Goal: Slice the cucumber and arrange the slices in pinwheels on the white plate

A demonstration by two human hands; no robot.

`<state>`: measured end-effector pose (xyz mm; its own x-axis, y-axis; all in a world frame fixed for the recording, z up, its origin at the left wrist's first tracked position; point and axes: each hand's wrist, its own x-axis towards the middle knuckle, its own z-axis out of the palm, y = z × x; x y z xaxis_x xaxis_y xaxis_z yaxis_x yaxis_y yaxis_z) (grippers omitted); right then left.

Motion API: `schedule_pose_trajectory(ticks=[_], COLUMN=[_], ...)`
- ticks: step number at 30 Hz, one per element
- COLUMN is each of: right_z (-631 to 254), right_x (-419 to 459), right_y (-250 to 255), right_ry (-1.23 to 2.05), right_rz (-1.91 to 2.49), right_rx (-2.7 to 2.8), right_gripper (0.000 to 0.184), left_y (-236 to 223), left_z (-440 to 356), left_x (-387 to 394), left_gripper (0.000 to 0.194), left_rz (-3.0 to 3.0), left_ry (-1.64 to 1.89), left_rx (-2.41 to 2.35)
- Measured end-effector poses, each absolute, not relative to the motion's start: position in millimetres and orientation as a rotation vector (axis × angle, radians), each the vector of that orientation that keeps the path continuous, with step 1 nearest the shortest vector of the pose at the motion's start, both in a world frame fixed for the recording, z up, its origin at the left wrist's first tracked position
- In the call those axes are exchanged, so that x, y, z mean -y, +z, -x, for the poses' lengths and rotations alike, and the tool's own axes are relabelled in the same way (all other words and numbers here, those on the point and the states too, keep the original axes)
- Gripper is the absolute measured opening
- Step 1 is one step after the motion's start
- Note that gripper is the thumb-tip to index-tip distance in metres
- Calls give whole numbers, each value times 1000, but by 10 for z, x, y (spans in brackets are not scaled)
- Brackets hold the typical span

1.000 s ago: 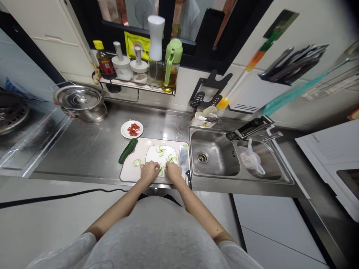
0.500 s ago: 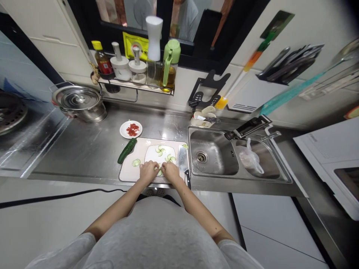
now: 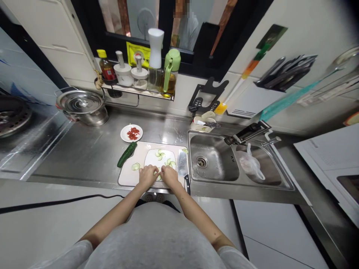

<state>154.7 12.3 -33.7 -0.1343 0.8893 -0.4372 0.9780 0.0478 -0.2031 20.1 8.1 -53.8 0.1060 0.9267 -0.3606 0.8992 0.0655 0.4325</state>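
A white squarish plate (image 3: pixel 151 154) rests on the pale cutting board (image 3: pixel 126 177), with thin cucumber slices (image 3: pixel 160 154) fanned into small pinwheels on it. At the plate's near edge my left hand (image 3: pixel 147 176) has its fingers pinched on a cucumber slice. My right hand (image 3: pixel 169 176) works close beside it, fingertips closed on a slice of the same cluster; the fingers partly hide these slices. A cleaver (image 3: pixel 182 161) with a black handle lies on the board's right side. Loose slices (image 3: pixel 135 166) lie on the board's left, near a cut cucumber (image 3: pixel 127 154).
Behind the board stands a small white dish (image 3: pixel 122 134) of chopped red pieces (image 3: pixel 133 133). A double sink (image 3: pixel 215 173) adjoins the board on the right, with a plastic bag (image 3: pixel 250 164) in it. A lidded steel pot (image 3: pixel 92 115) and a bottle rack (image 3: pixel 134 89) are farther back.
My right hand has shifted slightly left, closer to my left hand, over the near slices. The left hand stays nearly in place. The camera view has tilted up a little.
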Motion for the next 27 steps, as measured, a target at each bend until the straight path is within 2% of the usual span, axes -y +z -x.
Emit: schedule_pose_trajectory(ticks=[27], right_z=[-1571], right_x=[-70], right_y=[-425], right_ry=[-647], right_rz=[-2064], right_rx=[-2123], right_gripper=[17], left_y=[-512], left_z=[-267], left_x=[-63], left_gripper=[20], left_rz=[-1815], left_ry=[109], left_rx=[-1763])
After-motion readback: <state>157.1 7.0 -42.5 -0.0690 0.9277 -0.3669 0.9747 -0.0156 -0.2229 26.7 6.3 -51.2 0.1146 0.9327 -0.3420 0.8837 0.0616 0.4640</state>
